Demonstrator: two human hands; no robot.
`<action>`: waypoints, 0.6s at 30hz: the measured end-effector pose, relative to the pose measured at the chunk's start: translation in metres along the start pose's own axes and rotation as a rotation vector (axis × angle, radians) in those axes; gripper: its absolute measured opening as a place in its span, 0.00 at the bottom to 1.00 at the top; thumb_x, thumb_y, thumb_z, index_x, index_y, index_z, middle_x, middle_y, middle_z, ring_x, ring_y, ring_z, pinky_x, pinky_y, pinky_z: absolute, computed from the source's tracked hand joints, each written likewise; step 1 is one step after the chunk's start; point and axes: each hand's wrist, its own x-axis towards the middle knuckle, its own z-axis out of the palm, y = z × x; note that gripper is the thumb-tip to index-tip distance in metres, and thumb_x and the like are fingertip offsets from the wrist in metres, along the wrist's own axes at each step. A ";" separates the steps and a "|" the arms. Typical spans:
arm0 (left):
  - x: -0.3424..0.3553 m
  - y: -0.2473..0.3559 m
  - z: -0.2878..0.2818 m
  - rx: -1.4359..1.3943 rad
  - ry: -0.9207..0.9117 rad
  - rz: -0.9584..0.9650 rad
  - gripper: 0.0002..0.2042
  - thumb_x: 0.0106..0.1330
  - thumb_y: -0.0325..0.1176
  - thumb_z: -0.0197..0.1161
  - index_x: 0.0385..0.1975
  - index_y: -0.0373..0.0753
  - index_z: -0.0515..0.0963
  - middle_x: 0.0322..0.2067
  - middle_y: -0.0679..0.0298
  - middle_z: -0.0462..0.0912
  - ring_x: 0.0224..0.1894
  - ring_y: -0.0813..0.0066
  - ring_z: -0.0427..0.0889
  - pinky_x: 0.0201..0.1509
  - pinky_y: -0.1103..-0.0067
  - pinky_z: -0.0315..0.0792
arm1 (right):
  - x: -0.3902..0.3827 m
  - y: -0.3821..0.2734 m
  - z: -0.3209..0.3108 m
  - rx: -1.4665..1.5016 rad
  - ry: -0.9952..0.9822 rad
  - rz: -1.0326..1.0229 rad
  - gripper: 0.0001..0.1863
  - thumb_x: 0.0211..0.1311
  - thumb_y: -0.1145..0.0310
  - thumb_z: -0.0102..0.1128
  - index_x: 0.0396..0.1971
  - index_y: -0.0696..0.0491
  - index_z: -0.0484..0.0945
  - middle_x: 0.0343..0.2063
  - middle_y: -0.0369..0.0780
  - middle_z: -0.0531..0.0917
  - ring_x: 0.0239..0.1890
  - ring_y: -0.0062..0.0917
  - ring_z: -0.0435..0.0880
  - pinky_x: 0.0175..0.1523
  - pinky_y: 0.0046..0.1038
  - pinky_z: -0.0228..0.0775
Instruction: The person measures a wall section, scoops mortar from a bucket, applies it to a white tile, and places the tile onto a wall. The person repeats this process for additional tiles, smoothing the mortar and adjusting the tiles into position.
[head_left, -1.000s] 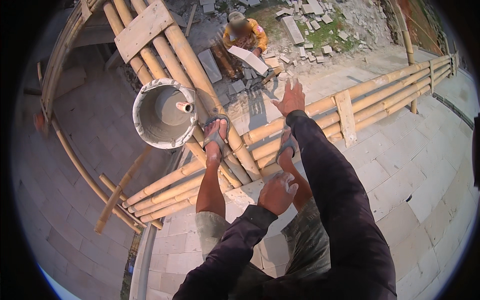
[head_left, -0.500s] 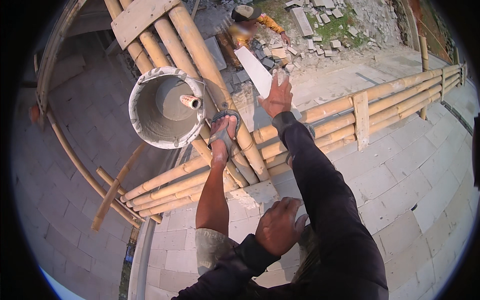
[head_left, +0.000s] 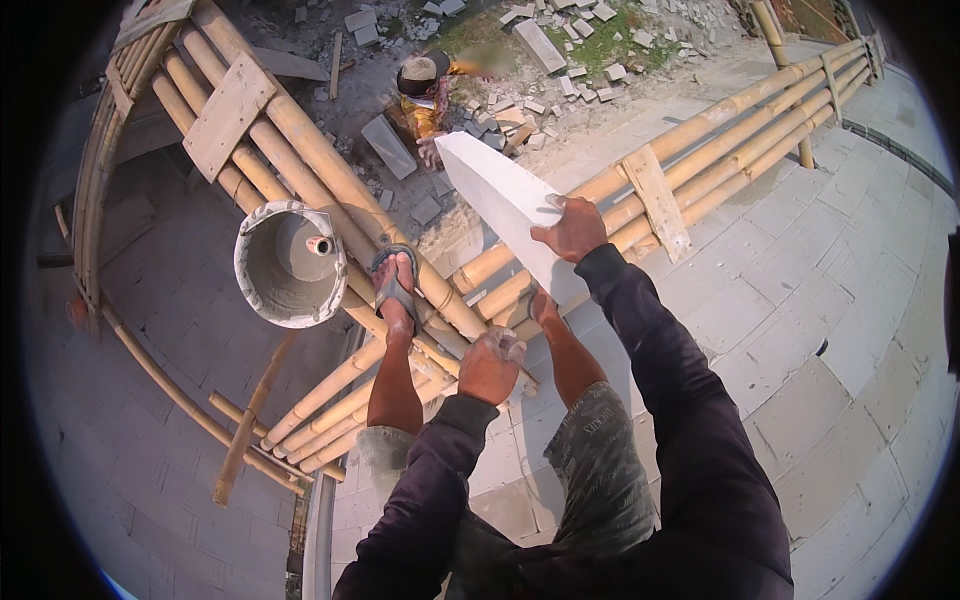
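Observation:
A long white lightweight concrete block [head_left: 500, 190] slants up from beside the bamboo poles, its far end pointing toward a co-worker below. My right hand [head_left: 575, 230] grips it along its right edge near the close end, thumb and fingers around the edge. Lower and to the left, my left hand [head_left: 490, 368] is closed with curled fingers, over the bamboo near my feet; nothing shows in it. A co-worker's hand [head_left: 428, 153] is by the block's far end; whether it touches cannot be seen. A mortar bucket [head_left: 290, 264] with a round handle inside rests on the bamboo, left of my sandalled foot.
Bamboo poles [head_left: 340, 190] joined by wooden plates form the scaffold under my feet, with another row of bamboo poles [head_left: 740, 140] running off to the right. Below, the co-worker [head_left: 420, 95] stands near broken blocks [head_left: 540, 47]. A pale block wall [head_left: 800, 330] spreads at right.
The white block has come up nearer to me in my right hand's grip. My left hand has moved forward and left. The co-worker's other arm has swung outward, blurred.

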 end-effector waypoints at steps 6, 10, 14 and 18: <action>0.061 -0.079 0.093 -0.889 -0.317 -0.331 0.28 0.69 0.49 0.60 0.63 0.38 0.66 0.58 0.55 0.74 0.56 0.63 0.76 0.57 0.63 0.71 | -0.175 -0.004 -0.161 0.472 0.159 0.360 0.31 0.46 0.59 0.72 0.50 0.63 0.80 0.38 0.50 0.86 0.41 0.33 0.86 0.48 0.30 0.77; -0.004 0.087 0.118 -1.360 -0.510 -0.256 0.35 0.68 0.51 0.61 0.70 0.41 0.57 0.62 0.57 0.69 0.61 0.61 0.71 0.66 0.62 0.65 | -0.300 0.022 -0.248 1.012 0.284 0.628 0.30 0.51 0.66 0.69 0.53 0.68 0.76 0.45 0.45 0.83 0.48 0.29 0.81 0.54 0.30 0.72; -0.029 0.165 0.155 -1.212 -0.445 -0.027 0.36 0.65 0.43 0.64 0.70 0.40 0.56 0.62 0.57 0.68 0.61 0.61 0.71 0.65 0.65 0.66 | -0.384 0.055 -0.247 1.248 0.470 0.775 0.34 0.53 0.64 0.61 0.60 0.67 0.71 0.51 0.47 0.80 0.54 0.30 0.77 0.59 0.29 0.67; 0.017 0.204 0.179 -0.686 -0.554 -0.068 0.41 0.65 0.39 0.59 0.75 0.40 0.44 0.67 0.54 0.60 0.67 0.62 0.62 0.70 0.70 0.58 | -0.405 0.114 -0.165 1.572 0.588 0.698 0.37 0.56 0.58 0.57 0.65 0.63 0.67 0.55 0.43 0.77 0.56 0.27 0.75 0.61 0.27 0.65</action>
